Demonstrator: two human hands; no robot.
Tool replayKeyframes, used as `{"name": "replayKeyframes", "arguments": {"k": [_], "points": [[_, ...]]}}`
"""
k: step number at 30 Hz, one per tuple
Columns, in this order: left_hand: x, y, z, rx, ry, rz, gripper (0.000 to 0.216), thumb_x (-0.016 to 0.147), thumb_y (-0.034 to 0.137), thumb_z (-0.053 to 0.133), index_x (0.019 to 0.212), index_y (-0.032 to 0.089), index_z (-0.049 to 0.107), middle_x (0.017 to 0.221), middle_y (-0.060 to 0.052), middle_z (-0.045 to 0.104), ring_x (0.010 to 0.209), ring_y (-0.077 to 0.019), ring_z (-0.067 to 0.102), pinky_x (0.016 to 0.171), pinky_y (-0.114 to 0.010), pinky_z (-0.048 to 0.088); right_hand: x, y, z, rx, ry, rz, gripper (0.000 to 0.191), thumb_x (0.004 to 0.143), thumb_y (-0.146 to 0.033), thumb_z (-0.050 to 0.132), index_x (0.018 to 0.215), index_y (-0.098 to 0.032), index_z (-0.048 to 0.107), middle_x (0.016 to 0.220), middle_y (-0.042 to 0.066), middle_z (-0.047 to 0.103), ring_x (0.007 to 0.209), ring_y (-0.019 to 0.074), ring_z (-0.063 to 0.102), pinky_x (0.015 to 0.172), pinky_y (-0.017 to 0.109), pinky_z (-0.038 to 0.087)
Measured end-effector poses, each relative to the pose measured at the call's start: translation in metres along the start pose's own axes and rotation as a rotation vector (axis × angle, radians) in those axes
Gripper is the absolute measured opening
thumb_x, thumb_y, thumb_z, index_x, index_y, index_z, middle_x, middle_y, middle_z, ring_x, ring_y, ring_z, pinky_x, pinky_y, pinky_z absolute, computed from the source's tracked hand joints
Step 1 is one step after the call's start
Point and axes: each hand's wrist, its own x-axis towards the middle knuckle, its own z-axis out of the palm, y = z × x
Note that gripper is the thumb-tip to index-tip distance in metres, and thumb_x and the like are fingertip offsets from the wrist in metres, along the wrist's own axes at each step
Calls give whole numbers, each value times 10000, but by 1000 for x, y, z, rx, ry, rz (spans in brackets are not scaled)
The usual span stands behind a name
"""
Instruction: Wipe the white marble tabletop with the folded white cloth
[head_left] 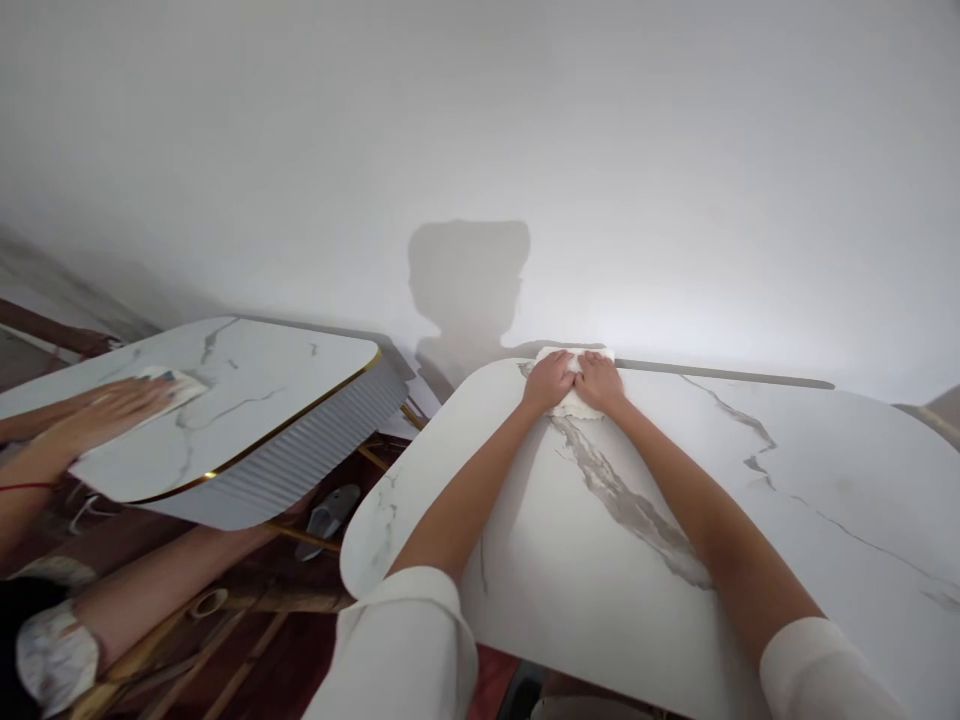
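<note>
Both my arms reach forward across a white marble-patterned table point(787, 520). My left hand point(550, 380) and my right hand point(600, 383) lie side by side at the table's far edge by the wall. Both press down on a white cloth point(574, 355), fingers curled over it. White sleeves cover my upper arms.
A second marble-topped table point(247, 400) with a gold rim and ribbed side stands to the left. Another person's hand point(112, 410) presses a cloth point(176, 382) on it, and their leg shows below. A white wall is straight ahead. A slipper point(326, 517) lies on the dark floor between the tables.
</note>
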Motion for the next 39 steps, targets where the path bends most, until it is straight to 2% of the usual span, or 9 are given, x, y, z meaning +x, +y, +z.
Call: {"name": "replayKeyframes", "arguments": {"k": [4, 7, 10, 16, 21, 28, 31, 34, 39], "points": [[10, 18, 7, -62, -45, 63, 461, 839, 214, 424, 1274, 120, 544, 1339, -109, 560, 1256, -217, 492, 1104, -343, 354, -12, 13, -7, -25, 5, 95, 490, 940, -213, 324, 1377, -28, 447, 1463, 169, 420, 1362, 275, 334, 1101, 400, 218], [3, 20, 5, -87, -74, 79, 480, 849, 221, 418, 1306, 120, 522, 1389, -102, 518, 1300, -211, 452, 1127, -340, 321, -25, 5, -10, -34, -6, 136, 509, 948, -217, 313, 1399, 0, 408, 1484, 187, 378, 1384, 289, 296, 1111, 426, 202], [-15, 19, -2, -89, -90, 93, 493, 853, 226, 416, 1325, 119, 509, 1426, -99, 480, 1333, -203, 416, 1144, -325, 294, -41, -10, -12, -32, -7, 149, 522, 947, -216, 316, 1408, 16, 389, 1491, 194, 362, 1392, 298, 281, 1120, 435, 188], [-71, 18, -26, -41, -93, 64, 491, 855, 228, 400, 1331, 168, 503, 1438, -64, 472, 1342, -189, 405, 1151, -334, 293, -81, -50, -13, -32, 16, 83, 520, 936, -215, 335, 1387, 28, 418, 1463, 225, 392, 1370, 329, 318, 1108, 463, 212], [-132, 17, -52, 13, -83, 28, 496, 870, 235, 363, 1344, 150, 483, 1443, -84, 463, 1346, -198, 400, 1145, -362, 306, -119, -91, -13, 1, 54, -13, 518, 942, -228, 339, 1375, 42, 426, 1446, 233, 414, 1357, 343, 335, 1108, 478, 218], [-218, 32, -78, 91, -21, -56, 501, 877, 258, 335, 1340, 132, 480, 1425, -102, 476, 1338, -224, 407, 1138, -405, 323, -177, -135, -28, 42, -12, -151, 532, 956, -263, 338, 1378, 52, 414, 1457, 240, 394, 1358, 350, 328, 1113, 482, 223], [-241, 50, -80, 131, -13, -75, 511, 868, 249, 336, 1335, 102, 482, 1421, -130, 476, 1335, -248, 409, 1137, -428, 321, -201, -137, -36, 52, -31, -181, 529, 950, -257, 348, 1382, 40, 415, 1457, 229, 399, 1360, 339, 331, 1118, 475, 223], [-254, 73, -75, 159, -8, -85, 518, 863, 244, 347, 1337, 78, 474, 1423, -151, 468, 1344, -271, 393, 1136, -446, 314, -221, -126, -43, 55, -31, -204, 520, 939, -239, 355, 1383, 22, 424, 1463, 215, 398, 1367, 323, 329, 1124, 465, 219], [-243, 104, -60, 120, -20, -73, 515, 854, 238, 385, 1344, 95, 455, 1443, -144, 444, 1373, -286, 345, 1129, -464, 310, -238, -94, -54, 22, -24, -178, 508, 924, -219, 354, 1380, -17, 448, 1460, 185, 417, 1363, 297, 344, 1124, 447, 230]]}}
